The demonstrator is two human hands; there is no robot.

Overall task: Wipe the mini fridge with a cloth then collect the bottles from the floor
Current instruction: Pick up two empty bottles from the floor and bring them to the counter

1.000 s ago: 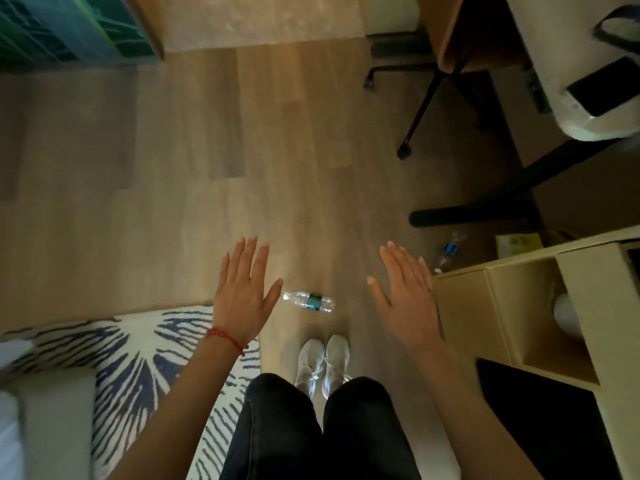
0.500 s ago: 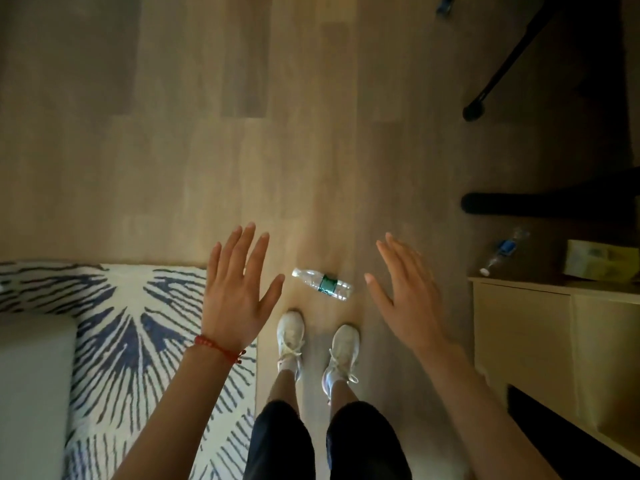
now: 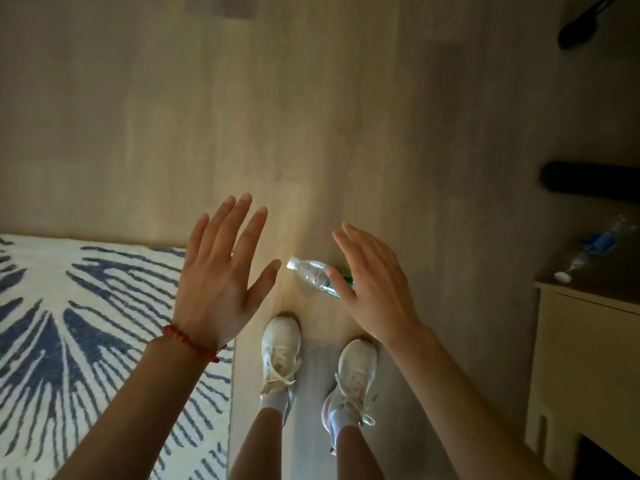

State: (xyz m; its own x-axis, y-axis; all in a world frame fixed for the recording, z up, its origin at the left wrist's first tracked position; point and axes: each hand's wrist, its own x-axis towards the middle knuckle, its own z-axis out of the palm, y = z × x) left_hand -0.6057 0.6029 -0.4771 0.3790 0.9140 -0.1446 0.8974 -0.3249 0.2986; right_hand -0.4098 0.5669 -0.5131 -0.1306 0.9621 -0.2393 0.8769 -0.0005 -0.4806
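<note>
A clear plastic bottle with a green label (image 3: 311,276) lies on its side on the wooden floor, just ahead of my white shoes. My left hand (image 3: 221,275) hovers to its left with fingers spread, holding nothing. My right hand (image 3: 374,289) hovers above the bottle's right end with straight fingers and hides part of the label. A second clear bottle with a blue label (image 3: 592,251) lies on the floor at the far right. No fridge or cloth shows.
A white rug with dark blue streaks (image 3: 86,341) covers the floor on the left. A pale cabinet (image 3: 588,358) stands at the right edge. Black chair legs (image 3: 588,181) lie on the floor at the upper right.
My view has tipped further down and moved closer to the floor. Both hands have dropped toward the green-label bottle, and the right hand now overlaps it.
</note>
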